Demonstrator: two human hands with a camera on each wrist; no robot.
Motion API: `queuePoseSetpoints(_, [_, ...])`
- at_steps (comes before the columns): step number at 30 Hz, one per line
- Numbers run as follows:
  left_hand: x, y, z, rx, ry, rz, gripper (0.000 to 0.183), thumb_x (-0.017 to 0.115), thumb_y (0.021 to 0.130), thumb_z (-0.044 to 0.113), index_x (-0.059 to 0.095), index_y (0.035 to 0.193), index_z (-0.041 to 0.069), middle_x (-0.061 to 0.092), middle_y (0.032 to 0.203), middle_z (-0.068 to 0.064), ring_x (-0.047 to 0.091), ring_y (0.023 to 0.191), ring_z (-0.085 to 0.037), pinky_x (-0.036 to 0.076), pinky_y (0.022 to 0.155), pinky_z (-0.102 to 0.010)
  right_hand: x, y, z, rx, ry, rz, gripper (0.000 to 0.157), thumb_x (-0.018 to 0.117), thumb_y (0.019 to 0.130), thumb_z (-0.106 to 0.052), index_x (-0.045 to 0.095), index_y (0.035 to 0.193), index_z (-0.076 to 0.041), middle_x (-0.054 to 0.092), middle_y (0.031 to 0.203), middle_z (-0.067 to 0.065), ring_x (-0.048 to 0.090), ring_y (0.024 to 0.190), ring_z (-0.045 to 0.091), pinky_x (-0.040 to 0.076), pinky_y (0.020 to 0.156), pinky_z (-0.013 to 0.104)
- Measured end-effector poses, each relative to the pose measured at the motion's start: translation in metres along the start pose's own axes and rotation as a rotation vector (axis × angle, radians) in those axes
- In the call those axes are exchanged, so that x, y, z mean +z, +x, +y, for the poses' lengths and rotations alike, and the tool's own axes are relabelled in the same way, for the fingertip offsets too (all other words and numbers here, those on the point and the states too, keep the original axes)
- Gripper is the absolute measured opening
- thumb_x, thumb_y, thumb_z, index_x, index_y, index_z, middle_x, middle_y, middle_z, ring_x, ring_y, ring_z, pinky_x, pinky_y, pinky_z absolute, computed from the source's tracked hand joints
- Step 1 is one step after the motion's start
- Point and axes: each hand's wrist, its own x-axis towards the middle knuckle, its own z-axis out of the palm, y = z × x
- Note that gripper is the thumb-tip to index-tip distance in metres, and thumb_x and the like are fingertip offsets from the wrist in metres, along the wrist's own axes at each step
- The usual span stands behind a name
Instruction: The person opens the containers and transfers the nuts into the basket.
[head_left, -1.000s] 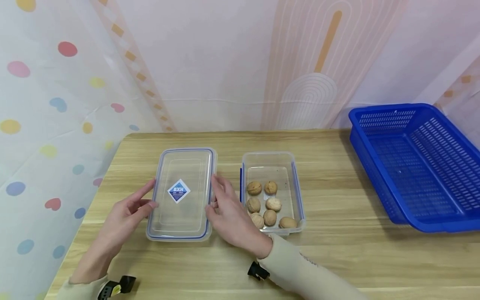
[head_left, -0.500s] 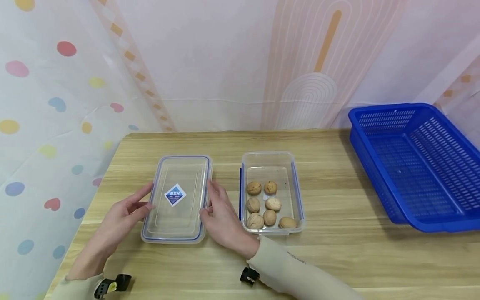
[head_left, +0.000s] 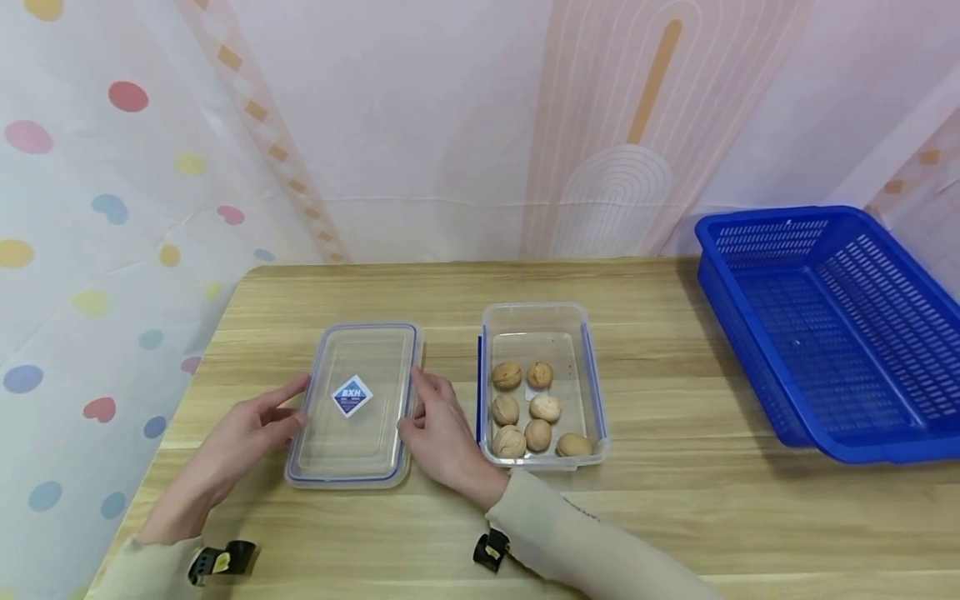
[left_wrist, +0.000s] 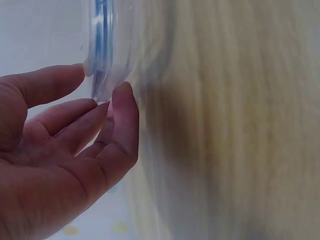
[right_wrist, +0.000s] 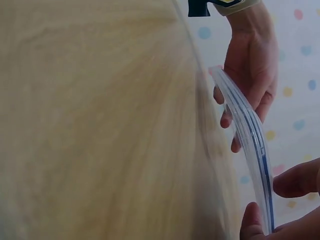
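A clear plastic lid (head_left: 360,450) with a blue seal and a diamond-shaped sticker is level between my two hands. My left hand (head_left: 243,437) pinches its left edge with thumb and fingers; the left wrist view shows the fingertips (left_wrist: 123,92) at the rim. On the opposite edge, my right hand (head_left: 442,433) pinches the lid between thumb and fingers. Seen from the right wrist, the lid (right_wrist: 245,120) is thin and stands a little off the tabletop. Right of it sits a clear food container (head_left: 536,310) with several walnuts (head_left: 545,408) in it.
A blue plastic basket (head_left: 750,350) stands at the right of the wooden table (head_left: 645,517). Behind the table hangs a patterned cloth (head_left: 450,125), dotted on the left side. The container's blue side flap (head_left: 478,392) stands close to my right hand.
Both hands have brought the lid nearer to me and a little left, mostly in the first half second. The container, walnuts and basket have stayed put.
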Motion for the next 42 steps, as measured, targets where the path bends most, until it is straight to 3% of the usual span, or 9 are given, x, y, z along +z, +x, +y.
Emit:
queuePoseSetpoints(6, [0.003, 0.005, -0.004, -0.025, -0.074, -0.038, 0.065, 0.058, 0.106, 0.008, 0.026, 0.16, -0.005, 0.04, 0.153, -0.038, 0.066, 0.105, -0.011, 0.061, 0.081, -0.028, 0.002, 0.001, 0.002, 0.02, -0.087, 0.022, 0.072, 0.062, 0.092, 0.0, 0.035, 0.159, 0.003, 0.041, 0.156, 0.021, 0.055, 0.09, 0.006, 0.05, 0.084, 0.022])
queuePoseSetpoints(10, [0.004, 0.006, -0.004, -0.034, -0.077, -0.033, 0.065, 0.059, 0.105, 0.006, 0.026, 0.16, -0.006, 0.046, 0.146, -0.041, 0.069, 0.101, -0.015, 0.061, 0.08, -0.028, 0.003, 0.001, 0.002, 0.021, -0.136, 0.021, 0.072, 0.062, 0.093, -0.002, 0.034, 0.159, 0.003, 0.039, 0.158, 0.022, 0.059, 0.118, 0.022, 0.047, 0.107, 0.034])
queuePoseSetpoints(13, [0.005, 0.007, -0.003, -0.043, -0.064, -0.03, 0.066, 0.059, 0.105, 0.005, 0.025, 0.16, -0.006, 0.05, 0.14, -0.042, 0.07, 0.102, -0.023, 0.062, 0.08, -0.028, 0.003, 0.0, 0.002, 0.031, -0.167, 0.013, 0.072, 0.062, 0.093, -0.003, 0.033, 0.159, 0.004, 0.035, 0.162, 0.022, 0.045, 0.142, 0.033, 0.034, 0.12, 0.044])
queuePoseSetpoints(18, [0.007, 0.007, 0.0, -0.044, -0.03, -0.005, 0.067, 0.06, 0.104, 0.004, 0.025, 0.16, -0.007, 0.05, 0.14, -0.041, 0.068, 0.108, -0.034, 0.062, 0.079, -0.028, 0.002, -0.001, 0.001, 0.045, -0.202, -0.006, 0.071, 0.062, 0.093, -0.005, 0.034, 0.158, 0.004, 0.03, 0.166, 0.021, 0.034, 0.148, 0.042, 0.029, 0.122, 0.051])
queuePoseSetpoints(29, [0.009, 0.0, 0.01, -0.063, 0.126, 0.032, 0.067, 0.059, 0.107, 0.019, 0.027, 0.16, -0.004, 0.044, 0.152, -0.035, 0.061, 0.123, -0.046, 0.06, 0.081, -0.027, 0.0, -0.009, -0.004, 0.097, -0.107, -0.091, 0.079, 0.061, 0.095, -0.015, 0.023, 0.163, 0.0, 0.011, 0.172, 0.016, 0.021, 0.155, 0.036, 0.021, 0.125, 0.048])
queuePoseSetpoints(34, [0.012, -0.011, 0.016, 0.0, 0.18, 0.066, 0.069, 0.058, 0.108, 0.025, 0.026, 0.16, -0.008, 0.034, 0.16, -0.031, 0.049, 0.135, -0.051, 0.053, 0.099, -0.05, -0.001, -0.023, -0.011, 0.066, -0.036, -0.113, 0.081, 0.058, 0.094, -0.016, 0.02, 0.164, 0.0, 0.009, 0.172, 0.015, 0.017, 0.156, 0.027, 0.018, 0.126, 0.042])
queuePoseSetpoints(37, [0.018, -0.015, 0.022, 0.041, 0.203, 0.118, 0.069, 0.058, 0.108, 0.025, 0.026, 0.159, -0.008, 0.035, 0.16, -0.031, 0.044, 0.138, -0.054, 0.048, 0.101, -0.056, -0.005, -0.032, -0.014, 0.031, 0.005, -0.128, 0.079, 0.058, 0.097, -0.018, 0.02, 0.164, -0.001, 0.009, 0.173, 0.011, 0.015, 0.157, 0.022, 0.016, 0.126, 0.041])
queuePoseSetpoints(40, [0.024, -0.019, 0.031, 0.105, 0.2, 0.196, 0.067, 0.059, 0.107, 0.026, 0.031, 0.16, -0.003, 0.04, 0.159, -0.026, 0.045, 0.138, -0.052, 0.053, 0.099, -0.03, -0.011, -0.04, -0.017, -0.014, 0.047, -0.146, 0.078, 0.058, 0.099, -0.02, 0.019, 0.164, -0.003, 0.01, 0.173, 0.006, 0.014, 0.157, 0.018, 0.015, 0.126, 0.039])
queuePoseSetpoints(42, [0.029, -0.021, 0.037, 0.155, 0.178, 0.243, 0.065, 0.061, 0.107, 0.025, 0.034, 0.16, 0.0, 0.043, 0.159, -0.023, 0.048, 0.136, -0.051, 0.048, 0.095, -0.011, -0.015, -0.045, -0.02, -0.044, 0.083, -0.153, 0.077, 0.058, 0.1, -0.02, 0.019, 0.165, -0.005, 0.011, 0.173, 0.003, 0.015, 0.156, 0.017, 0.018, 0.125, 0.036])
